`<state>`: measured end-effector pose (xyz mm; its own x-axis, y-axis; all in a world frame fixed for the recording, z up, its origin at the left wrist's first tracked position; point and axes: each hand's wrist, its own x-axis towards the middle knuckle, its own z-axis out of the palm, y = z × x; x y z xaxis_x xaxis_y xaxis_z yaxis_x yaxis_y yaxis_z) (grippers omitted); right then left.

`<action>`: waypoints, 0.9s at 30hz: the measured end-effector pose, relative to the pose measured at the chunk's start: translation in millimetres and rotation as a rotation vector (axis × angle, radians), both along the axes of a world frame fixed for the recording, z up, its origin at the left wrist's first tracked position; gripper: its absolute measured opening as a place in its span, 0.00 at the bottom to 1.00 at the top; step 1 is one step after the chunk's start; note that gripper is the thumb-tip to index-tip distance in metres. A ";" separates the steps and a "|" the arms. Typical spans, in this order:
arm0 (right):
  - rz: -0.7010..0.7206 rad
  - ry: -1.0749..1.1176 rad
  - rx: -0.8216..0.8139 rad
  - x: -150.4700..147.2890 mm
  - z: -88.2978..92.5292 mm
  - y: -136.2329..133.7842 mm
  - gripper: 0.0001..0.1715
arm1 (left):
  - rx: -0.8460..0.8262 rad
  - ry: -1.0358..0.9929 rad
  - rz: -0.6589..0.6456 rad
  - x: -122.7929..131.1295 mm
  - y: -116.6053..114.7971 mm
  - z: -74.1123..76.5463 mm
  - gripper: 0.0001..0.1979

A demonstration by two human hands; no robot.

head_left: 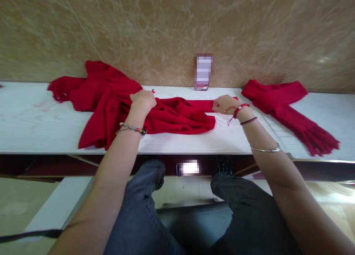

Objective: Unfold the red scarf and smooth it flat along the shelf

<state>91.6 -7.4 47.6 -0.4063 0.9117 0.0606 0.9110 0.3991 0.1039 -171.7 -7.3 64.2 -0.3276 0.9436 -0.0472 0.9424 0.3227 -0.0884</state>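
Observation:
A rumpled red scarf lies across the white table in front of me. My left hand is closed in a fist on a bunch of its cloth near the middle. My right hand pinches the scarf's narrow end further right, fingers closed on the fabric. More red cloth is heaped at the back left, and I cannot tell whether it is the same scarf or another one. Both wrists wear bracelets.
A second red scarf with a fringe lies folded at the right of the table. A phone leans upright against the marble wall behind. My knees in dark trousers are under the table's front edge.

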 end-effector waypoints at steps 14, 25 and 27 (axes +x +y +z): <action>0.097 0.186 -0.092 -68.0 -28.4 -5.5 0.14 | 0.259 -0.101 -0.557 11.5 19.0 -37.7 0.15; 0.043 0.005 -0.092 -25.8 -5.1 -6.5 0.12 | 0.525 -0.284 -0.331 3.5 8.3 -10.7 0.15; 0.071 0.002 -0.094 -15.2 -2.2 -6.0 0.13 | 0.514 -0.261 -0.254 -2.0 7.1 -5.7 0.16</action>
<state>76.5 -13.4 45.5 -0.4698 0.8824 -0.0231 0.8804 0.4703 0.0608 -173.8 -0.2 58.5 -0.1292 0.9140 0.3846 0.9647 0.0261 0.2621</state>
